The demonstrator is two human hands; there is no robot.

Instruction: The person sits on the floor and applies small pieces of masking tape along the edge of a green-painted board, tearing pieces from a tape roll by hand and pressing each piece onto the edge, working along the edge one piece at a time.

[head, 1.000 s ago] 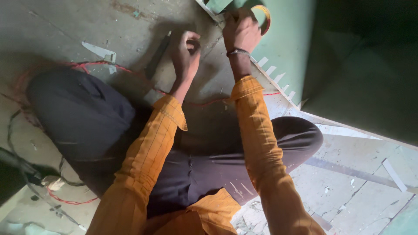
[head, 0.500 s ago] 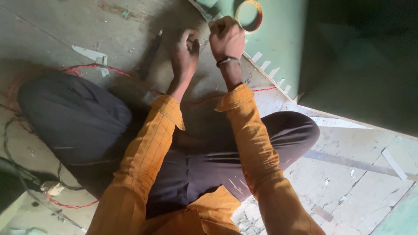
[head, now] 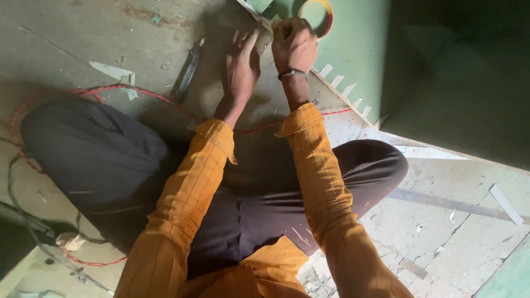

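The tape roll, yellowish w/ a red edge, sits at the top of the view, against the green panel, just above the right hand. That hand is closed in a fist, fingers curled tight round something pale at the panel's corner, prob. the free end of the tape, tho I can't tell for sure since the fist hides it. The roll hangs right off the knuckles, so it looks kept close to hand while the strip is worked.

The left hand lies just beside the right, fingers spread and extended flat towards the same corner, as if pressing or steadying the edge; palm down, holding nothing that I can see.

Along the panel's lower edge runs a row of short pale tape strips, stuck half on, half off, spaced evenly, likely pre-cut and parked there for quick picking.

Person sits cross-legged on the floor, dark trousers, orange sleeves, a bangle on the right wrist. A dark flat tool lies on the floor left of the hands, near but untouched. A red cable loops past the left knee, and paper scraps lie scattered abt.
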